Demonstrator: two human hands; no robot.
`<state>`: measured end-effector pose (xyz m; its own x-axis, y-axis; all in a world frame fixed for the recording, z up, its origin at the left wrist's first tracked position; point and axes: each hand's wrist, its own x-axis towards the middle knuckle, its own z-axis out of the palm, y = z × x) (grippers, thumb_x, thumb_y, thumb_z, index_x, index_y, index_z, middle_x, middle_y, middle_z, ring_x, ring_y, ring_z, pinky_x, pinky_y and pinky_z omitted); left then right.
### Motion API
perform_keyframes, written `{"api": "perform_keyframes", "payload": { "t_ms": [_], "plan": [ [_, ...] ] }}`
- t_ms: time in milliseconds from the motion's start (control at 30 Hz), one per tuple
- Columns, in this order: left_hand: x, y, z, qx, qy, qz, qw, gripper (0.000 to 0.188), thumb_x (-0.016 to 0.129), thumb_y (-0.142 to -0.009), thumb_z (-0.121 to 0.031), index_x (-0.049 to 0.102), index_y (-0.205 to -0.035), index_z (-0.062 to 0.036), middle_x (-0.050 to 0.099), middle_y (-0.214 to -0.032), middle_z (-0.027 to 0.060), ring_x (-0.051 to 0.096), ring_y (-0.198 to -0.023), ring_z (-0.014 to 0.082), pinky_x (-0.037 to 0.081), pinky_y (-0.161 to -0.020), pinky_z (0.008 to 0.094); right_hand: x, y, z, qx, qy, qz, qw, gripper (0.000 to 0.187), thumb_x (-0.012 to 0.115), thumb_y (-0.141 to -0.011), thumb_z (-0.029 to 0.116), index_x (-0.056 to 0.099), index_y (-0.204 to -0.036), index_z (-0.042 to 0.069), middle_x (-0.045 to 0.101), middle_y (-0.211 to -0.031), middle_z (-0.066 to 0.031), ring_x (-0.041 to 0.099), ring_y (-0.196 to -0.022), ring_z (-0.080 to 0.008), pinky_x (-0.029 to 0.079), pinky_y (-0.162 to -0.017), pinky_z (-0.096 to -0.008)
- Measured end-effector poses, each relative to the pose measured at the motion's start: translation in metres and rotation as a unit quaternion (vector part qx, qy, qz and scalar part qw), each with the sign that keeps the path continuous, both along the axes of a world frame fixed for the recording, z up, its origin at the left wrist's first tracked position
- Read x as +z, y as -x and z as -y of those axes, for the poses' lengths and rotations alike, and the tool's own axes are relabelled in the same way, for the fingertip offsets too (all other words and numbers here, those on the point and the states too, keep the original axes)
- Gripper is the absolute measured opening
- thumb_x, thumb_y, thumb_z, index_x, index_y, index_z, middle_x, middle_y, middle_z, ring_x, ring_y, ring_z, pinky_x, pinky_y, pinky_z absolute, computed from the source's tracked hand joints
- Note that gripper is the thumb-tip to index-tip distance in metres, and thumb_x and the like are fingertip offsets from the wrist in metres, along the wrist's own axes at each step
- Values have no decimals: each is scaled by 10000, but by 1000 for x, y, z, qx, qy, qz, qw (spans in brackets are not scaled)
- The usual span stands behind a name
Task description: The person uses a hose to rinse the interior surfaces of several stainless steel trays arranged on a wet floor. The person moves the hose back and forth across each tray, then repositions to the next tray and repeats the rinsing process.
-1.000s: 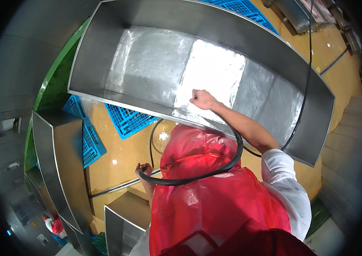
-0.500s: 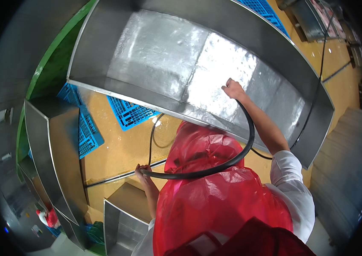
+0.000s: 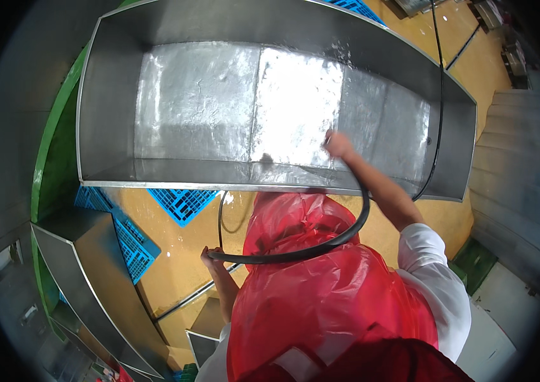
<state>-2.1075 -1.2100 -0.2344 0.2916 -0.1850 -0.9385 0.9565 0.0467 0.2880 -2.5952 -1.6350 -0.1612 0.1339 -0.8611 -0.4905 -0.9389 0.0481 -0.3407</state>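
Yellow flooring [image 3: 177,261], glossy in patches, spreads beneath everything, with a blue pallet [image 3: 182,205] at 9 o'clock from the centre of the view and a tall metal bin [image 3: 107,267] at 8. At 12 o'clock lies a long metal trough [image 3: 187,105], pale droplets showing against its far wall toward 1. Across the front of a red apron [image 3: 333,293] sags a black hose [image 3: 321,250], bowed in a loop between both hands. At 2 o'clock the right hand [image 3: 338,145], blurred, is closed in a fist around the hose over the trough; its bare forearm slants from a white sleeve [image 3: 424,245] toward 11, elbow bent. Between 7 and 8 o'clock, the left hand [image 3: 211,256] curls its fingers around the hose, held low and out beside the apron, forearm rising steeply toward 12.
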Motion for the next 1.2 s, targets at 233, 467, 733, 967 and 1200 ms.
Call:
{"api": "perform_keyframes", "payload": {
  "t_ms": [233,467,733,967,1200],
  "plan": [
    [23,-29,27,58,-84,-26,994,475,435,-925,-289,154,-546,-242,187,-407,-61,308,-368,155,369,-436,322,11,48,3,-95,-7,-5,995,301,661,-708,176,635,-971,32,674,-865,-239,668,-875,-362,518,-796,-444],
    [15,-4,54,50,-61,-73,994,422,476,-901,-309,205,-586,-233,268,-458,-51,389,-427,176,395,-476,336,5,49,-87,-30,-121,-16,992,254,614,-693,142,699,-921,68,691,-849,-204,685,-792,-332,536,-772,-425],
    [-12,3,64,-16,-74,-47,996,281,527,-866,-227,418,-613,-173,459,-537,23,532,-529,203,483,-551,359,22,132,-91,-153,-37,-124,980,193,585,-728,136,679,-884,75,688,-834,-199,683,-799,-348,535,-780,-442],
    [-64,-25,54,-80,-57,-49,994,230,508,-858,-236,480,-649,-142,550,-592,56,557,-553,210,467,-529,342,79,186,-118,-281,-49,-145,947,175,549,-751,95,667,-869,44,681,-899,-215,668,-860,-378,535,-769,-461],
    [-90,-32,60,-78,-42,-20,996,262,474,-881,-269,464,-650,-147,535,-593,27,546,-556,175,430,-519,303,51,170,-199,-239,-118,-176,948,252,625,-724,148,691,-927,13,667,-971,-260,659,-949,-379,525,-845,-452]
  ]
}}
